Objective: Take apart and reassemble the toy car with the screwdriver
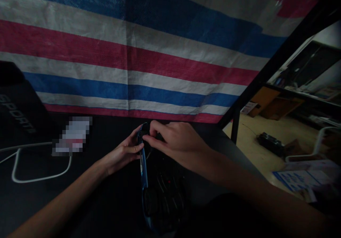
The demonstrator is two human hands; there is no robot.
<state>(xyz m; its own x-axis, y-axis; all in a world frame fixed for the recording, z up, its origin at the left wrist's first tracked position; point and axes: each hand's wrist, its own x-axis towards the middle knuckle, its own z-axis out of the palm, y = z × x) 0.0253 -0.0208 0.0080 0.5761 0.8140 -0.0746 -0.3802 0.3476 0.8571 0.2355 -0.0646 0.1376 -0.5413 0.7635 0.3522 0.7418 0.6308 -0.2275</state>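
Note:
A long blue-and-black toy car [144, 176] is tipped on its side on the dark table, its black underside with a round wheel-like part [150, 201] facing right. My left hand [130, 146] grips its far end from the left, thumb on the blue edge. At that same end my right hand [173, 136] has its thumb and forefinger bent together by a dark part of the car. What lies between those fingers is too dark to make out. Dark, shiny shapes [170, 191] lie right of the car, hard to tell apart in the shade.
A black box [20, 103] lettered "SPORTS" stands at the left. Near it are a blurred-out card [73, 135] and a white wire frame [39, 179]. Striped sheeting [160, 60] hangs behind the table [106, 202]. Shelves and clutter [271, 144] are beyond the right edge.

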